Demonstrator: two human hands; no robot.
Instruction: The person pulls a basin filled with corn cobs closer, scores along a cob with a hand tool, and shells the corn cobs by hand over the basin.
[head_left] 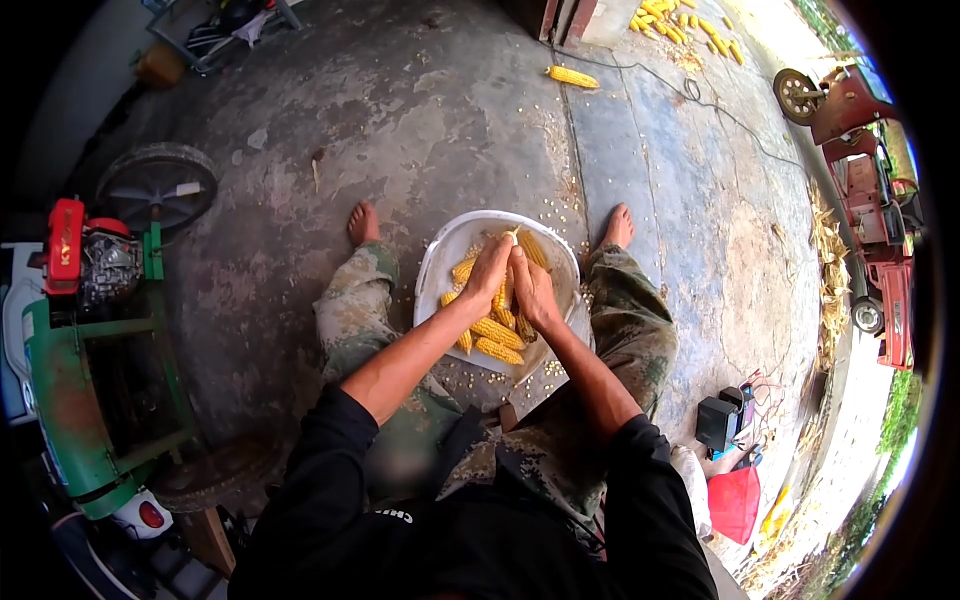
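My left hand (487,270) and my right hand (534,288) meet over a white basin (428,268) on the floor between my feet. Both are closed around a corn cob (514,235), whose pale tip pokes out above the fingers; most of it is hidden by the hands. Below them in the basin lie several yellow ears of corn (499,350), some partly covered by my hands and wrists. Loose kernels (480,380) are scattered on the floor by the basin's near rim.
A single ear of corn (573,77) lies on the concrete ahead, with a pile of ears (665,20) by the doorway. A green machine with a red engine (66,245) stands at left. At right are a red vehicle (870,200), a black box (717,424) and a red bag (733,503).
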